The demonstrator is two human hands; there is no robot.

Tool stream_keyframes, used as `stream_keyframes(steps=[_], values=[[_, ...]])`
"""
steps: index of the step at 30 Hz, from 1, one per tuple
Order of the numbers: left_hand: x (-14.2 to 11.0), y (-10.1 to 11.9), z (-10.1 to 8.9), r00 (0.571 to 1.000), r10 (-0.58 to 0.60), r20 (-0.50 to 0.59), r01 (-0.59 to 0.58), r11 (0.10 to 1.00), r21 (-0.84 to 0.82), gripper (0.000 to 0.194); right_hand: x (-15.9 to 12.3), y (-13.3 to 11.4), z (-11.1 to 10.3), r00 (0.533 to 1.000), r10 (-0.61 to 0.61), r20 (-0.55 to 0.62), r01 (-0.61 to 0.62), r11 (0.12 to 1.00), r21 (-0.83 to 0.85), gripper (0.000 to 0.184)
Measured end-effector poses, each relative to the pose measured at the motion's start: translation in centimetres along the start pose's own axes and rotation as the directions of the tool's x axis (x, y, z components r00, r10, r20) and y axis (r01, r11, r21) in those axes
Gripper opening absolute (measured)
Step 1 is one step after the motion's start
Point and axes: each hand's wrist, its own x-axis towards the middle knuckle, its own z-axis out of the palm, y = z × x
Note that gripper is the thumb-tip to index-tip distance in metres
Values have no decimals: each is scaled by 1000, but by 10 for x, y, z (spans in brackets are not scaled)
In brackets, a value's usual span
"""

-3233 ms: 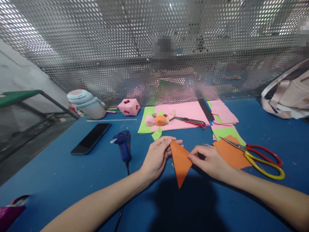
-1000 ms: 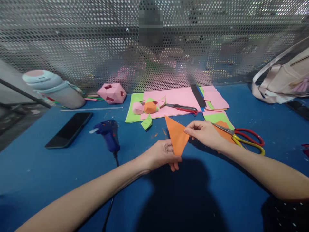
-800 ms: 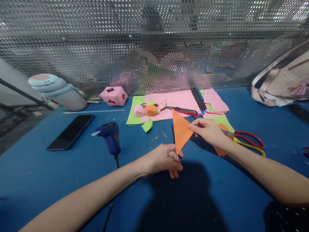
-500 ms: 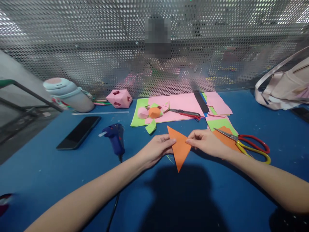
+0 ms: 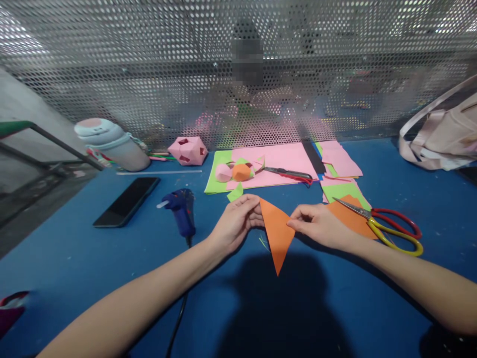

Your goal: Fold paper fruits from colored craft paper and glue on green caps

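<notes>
An orange piece of paper (image 5: 277, 231), folded to a pointed triangle, hangs above the blue table between my hands. At its top left corner, my left hand (image 5: 238, 219) pinches the tip between thumb and forefinger, the other fingers curled behind. My right hand (image 5: 316, 224) grips the paper's right corner between thumb and forefinger. Just behind my left hand lies a small green folded paper piece (image 5: 235, 192). Close to my right wrist are a sheet of orange paper (image 5: 352, 216) and scissors (image 5: 372, 215) with one red and one yellow handle.
A blue glue gun (image 5: 181, 211) with a cord lies left of my hands, near a black phone (image 5: 127, 201). Behind are pink paper sheets (image 5: 276, 154), a utility knife (image 5: 288, 173), a pink paper polyhedron (image 5: 187, 150) and a bottle (image 5: 112, 144). A perforated metal panel (image 5: 167, 84) closes the back.
My left hand has shifted from the middle of the paper's left edge up to its top corner. My right hand keeps its pinch. The view has shifted slightly.
</notes>
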Motion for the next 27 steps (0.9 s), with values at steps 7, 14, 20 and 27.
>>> stream_keyframes(steps=[7,14,20,27], values=[[-7,-9,6,984,-122,133,112,991,79,20,1,0,0,997,32,-67,-32,999,-6,19],[-15,-15,10,907,-304,292,267,950,163,33,4,2,-8,989,11,-150,-14,1000,-22,24],[-8,-13,3,918,-274,289,223,955,197,28,5,-1,-13,996,31,-85,-35,998,-43,25],[-7,-9,0,922,-312,228,279,946,164,24,4,-3,-13,997,66,-44,-67,997,-30,22]])
